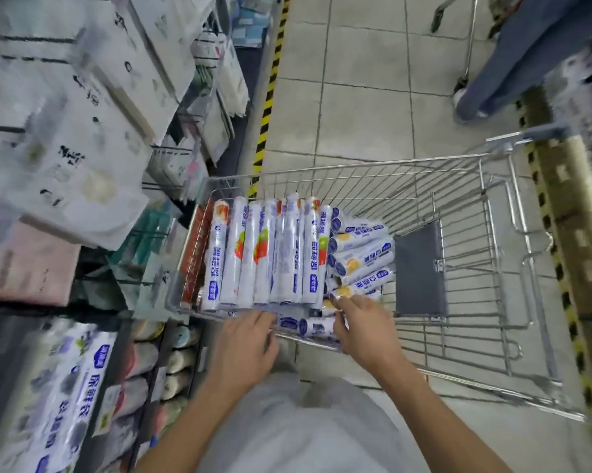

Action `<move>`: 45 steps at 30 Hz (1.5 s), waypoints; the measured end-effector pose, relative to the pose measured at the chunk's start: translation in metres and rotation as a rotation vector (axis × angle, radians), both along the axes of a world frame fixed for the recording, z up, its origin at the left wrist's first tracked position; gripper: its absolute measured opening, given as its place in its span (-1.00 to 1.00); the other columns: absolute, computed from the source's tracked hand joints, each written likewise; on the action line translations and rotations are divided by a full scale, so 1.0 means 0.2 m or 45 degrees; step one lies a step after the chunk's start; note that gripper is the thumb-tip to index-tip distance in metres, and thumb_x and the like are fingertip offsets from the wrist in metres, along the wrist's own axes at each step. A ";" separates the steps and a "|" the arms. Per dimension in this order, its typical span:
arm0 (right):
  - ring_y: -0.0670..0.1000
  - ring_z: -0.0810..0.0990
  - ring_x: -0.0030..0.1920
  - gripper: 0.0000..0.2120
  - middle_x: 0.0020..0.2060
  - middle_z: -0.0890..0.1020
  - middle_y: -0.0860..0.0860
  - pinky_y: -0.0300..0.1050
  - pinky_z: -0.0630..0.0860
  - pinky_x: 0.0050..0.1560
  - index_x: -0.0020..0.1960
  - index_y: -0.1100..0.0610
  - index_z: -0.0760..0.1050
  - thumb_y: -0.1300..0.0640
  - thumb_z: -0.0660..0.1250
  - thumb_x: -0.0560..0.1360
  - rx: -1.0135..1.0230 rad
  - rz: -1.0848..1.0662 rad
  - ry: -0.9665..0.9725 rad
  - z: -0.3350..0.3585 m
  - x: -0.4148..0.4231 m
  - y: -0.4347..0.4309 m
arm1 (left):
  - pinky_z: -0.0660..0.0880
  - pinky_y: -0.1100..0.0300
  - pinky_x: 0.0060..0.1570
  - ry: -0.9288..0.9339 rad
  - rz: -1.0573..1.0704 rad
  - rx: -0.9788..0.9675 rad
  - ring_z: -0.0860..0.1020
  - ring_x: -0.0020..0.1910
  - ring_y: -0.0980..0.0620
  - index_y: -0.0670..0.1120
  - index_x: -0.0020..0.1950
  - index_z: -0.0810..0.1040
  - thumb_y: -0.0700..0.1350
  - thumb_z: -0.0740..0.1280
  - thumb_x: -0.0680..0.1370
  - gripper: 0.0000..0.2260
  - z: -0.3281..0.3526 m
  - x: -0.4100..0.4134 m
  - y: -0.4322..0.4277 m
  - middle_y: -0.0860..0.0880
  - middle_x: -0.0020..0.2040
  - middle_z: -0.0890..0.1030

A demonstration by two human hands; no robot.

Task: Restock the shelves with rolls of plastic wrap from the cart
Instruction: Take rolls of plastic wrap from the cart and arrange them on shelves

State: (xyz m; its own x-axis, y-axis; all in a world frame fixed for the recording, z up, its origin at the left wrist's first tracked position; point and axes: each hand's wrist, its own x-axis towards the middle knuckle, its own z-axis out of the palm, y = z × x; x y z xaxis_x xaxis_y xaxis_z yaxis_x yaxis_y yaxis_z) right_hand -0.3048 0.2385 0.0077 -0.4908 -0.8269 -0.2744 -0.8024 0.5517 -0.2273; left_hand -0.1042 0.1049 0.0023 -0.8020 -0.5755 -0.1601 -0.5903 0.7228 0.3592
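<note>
Currently both hands are reaching into the cart [421,268] at its near end, with one roll [304,326] lying between them. The left hand [250,339] is touching it with straight fingers. The right hand [359,326] is spreading thumb and fingers at its other end; I cannot tell whether it is gripping. More rolls [270,254] are lying packed beyond. Shelves [11,353] are standing left, a tiled floor [362,97] and striped tape [270,90] stretching ahead.

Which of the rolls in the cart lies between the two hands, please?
The roll lying crosswise at the cart's near edge, left hand at one end, right hand at the other; the long rolls beyond point away.
</note>
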 end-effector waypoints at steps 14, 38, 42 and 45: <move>0.16 0.56 0.26 -0.64 0.29 0.57 0.07 0.08 0.54 0.17 0.40 -0.01 0.41 0.01 0.25 0.61 0.693 -0.042 -0.433 -0.57 -0.30 -0.04 | 0.53 -0.02 -0.08 -0.256 -0.003 0.251 0.59 -0.05 -0.13 -0.13 0.19 0.60 -0.09 0.30 0.60 -0.78 -0.37 -0.38 -0.32 -0.11 0.03 0.65; -0.03 0.54 0.14 -0.48 0.19 0.51 -0.03 -0.06 0.53 0.14 0.40 0.01 0.47 0.03 0.51 0.49 -0.042 -0.015 -0.952 -0.57 -0.38 -0.17 | 0.54 0.04 0.22 -0.163 0.359 0.933 0.55 0.14 0.11 -0.01 0.39 0.50 -0.07 0.37 0.56 -0.61 -0.42 -0.41 -0.21 0.05 0.20 0.59; -0.10 0.60 0.10 -0.61 0.11 0.60 -0.05 -0.08 0.58 0.13 0.24 -0.10 0.53 0.01 0.52 0.45 -0.275 -0.311 -1.144 -0.33 -0.41 -0.28 | 0.42 0.38 0.15 -0.111 0.419 1.192 0.46 0.28 0.22 0.12 0.54 0.31 0.00 0.52 0.50 -0.34 -0.33 -0.51 -0.22 0.18 0.35 0.48; -0.08 0.70 -0.05 -0.75 -0.06 0.71 -0.03 -0.19 0.62 -0.04 0.09 -0.02 0.57 0.14 0.53 0.46 -0.402 -0.556 -1.401 -0.19 -0.40 -0.39 | 0.45 0.38 0.13 0.030 0.472 1.304 0.52 0.24 0.29 0.15 0.52 0.33 0.08 0.57 0.45 -0.30 -0.28 -0.57 -0.23 0.21 0.32 0.54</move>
State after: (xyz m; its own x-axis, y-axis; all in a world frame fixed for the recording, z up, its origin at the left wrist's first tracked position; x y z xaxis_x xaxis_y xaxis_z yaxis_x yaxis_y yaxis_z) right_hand -0.3857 0.1598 -0.0299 -0.3763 -0.7563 -0.5352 0.1410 0.5242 -0.8398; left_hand -0.2181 0.0585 -0.0537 -0.6155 -0.3844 -0.6880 -0.6948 -0.1473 0.7040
